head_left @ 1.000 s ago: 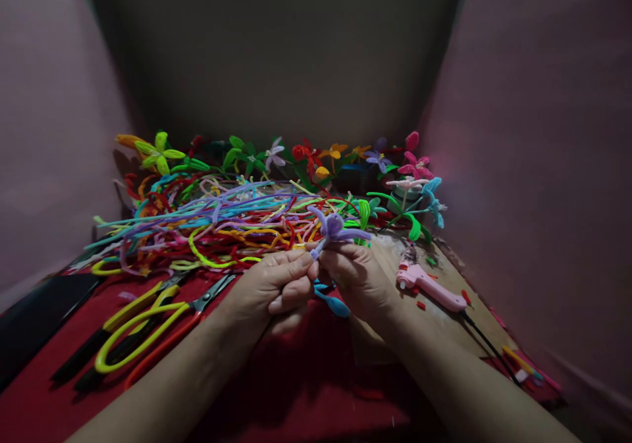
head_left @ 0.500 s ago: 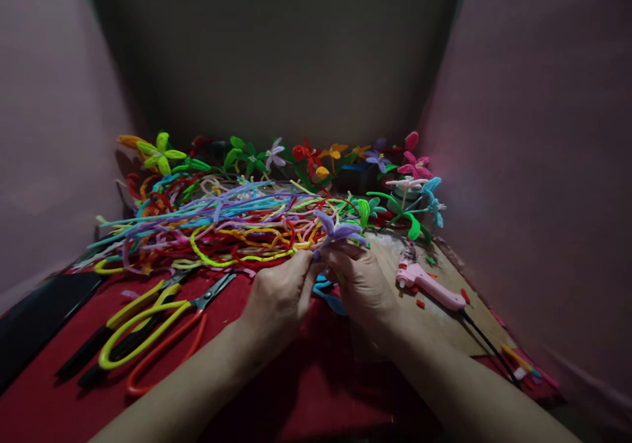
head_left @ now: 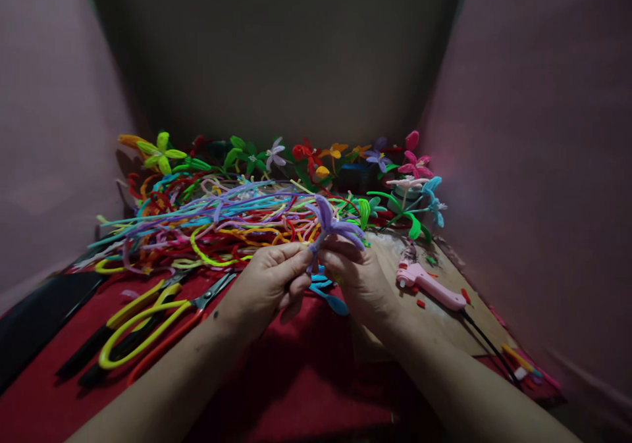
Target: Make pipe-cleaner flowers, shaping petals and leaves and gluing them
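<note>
A purple pipe-cleaner flower is held up between my two hands, its petals spread upward and to the right. My left hand pinches the base of the flower between thumb and forefinger, the other fingers curled below. My right hand grips it from the other side, just under the petals; part of the stem is hidden by the fingers. Beneath the hands, blue looped pipe cleaners lie on the red cloth.
Loose coloured pipe cleaners are heaped behind the hands, with finished flowers along the back. Scissors and yellow-handled pliers lie at left. At right, a pink glue gun rests on a board, its black cord trailing forward.
The purple flower has tilted more upright, showing its base. My left hand has turned and shifted slightly left, its fingers now visible below the flower. My right hand stays almost in place.
</note>
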`<state>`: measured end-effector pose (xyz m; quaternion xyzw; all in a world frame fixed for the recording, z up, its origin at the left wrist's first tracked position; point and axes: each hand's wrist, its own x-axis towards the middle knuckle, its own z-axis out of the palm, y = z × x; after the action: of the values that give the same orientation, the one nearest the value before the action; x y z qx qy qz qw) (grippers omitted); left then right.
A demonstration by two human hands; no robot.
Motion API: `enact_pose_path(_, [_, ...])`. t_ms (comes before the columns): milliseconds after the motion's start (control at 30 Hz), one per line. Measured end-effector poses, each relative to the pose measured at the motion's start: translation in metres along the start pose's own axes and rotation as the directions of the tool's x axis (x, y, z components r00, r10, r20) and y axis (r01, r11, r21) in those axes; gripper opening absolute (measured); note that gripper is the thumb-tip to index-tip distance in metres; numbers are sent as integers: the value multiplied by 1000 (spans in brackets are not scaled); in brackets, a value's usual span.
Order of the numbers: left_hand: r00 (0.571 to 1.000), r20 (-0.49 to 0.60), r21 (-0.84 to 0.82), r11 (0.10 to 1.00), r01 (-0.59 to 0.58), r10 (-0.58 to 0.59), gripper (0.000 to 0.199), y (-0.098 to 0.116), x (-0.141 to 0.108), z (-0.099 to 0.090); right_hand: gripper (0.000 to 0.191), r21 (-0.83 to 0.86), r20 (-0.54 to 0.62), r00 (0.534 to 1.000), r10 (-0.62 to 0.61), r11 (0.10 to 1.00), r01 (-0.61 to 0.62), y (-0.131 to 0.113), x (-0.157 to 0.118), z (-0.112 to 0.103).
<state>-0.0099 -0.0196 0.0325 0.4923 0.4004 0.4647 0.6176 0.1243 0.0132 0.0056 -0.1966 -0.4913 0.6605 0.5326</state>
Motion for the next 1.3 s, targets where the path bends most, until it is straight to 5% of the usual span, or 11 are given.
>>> enact_pose_path(233, [971,230,-356,924,140,-58,18,-7,2,-1,13,159,76,980,184,968,-194,-1,4,-3])
enact_pose_path(400, [951,300,-357,915,186,-76,16,-10,4,-4,6,124,63,979,194,972,-201,-4,4,-3])
enact_pose_path(500, [968,234,-210,968,138,-87,21,-8,3,-5,5,136,48,993,112,984,-118,-3,4,-2])
enact_pose_path(600, [999,40,156,987,-34,28,32,-5,1,-2,6,148,3,998,68,987,-67,-3,5,0])
enact_pose_path(700, [957,-113,542,824,-165,266,26,-5,0,3,4,136,-54,995,86,988,-78,-3,5,1])
enact_pose_path(800, [905,-118,708,674,-212,409,20,-8,-1,5,3,110,-92,992,81,991,-71,-3,4,0])
enact_pose_path(867, [903,-113,715,665,-215,414,24,-10,-2,6,3,88,-87,994,67,994,-60,-2,3,0])
enact_pose_path(1167, [970,-127,450,884,-128,205,30,-2,-2,7,8,80,-68,995,72,995,-66,0,5,-3])
enact_pose_path(1300, [954,-172,397,903,-162,246,23,7,-2,1,6,83,-30,998,62,995,-59,-6,3,1])
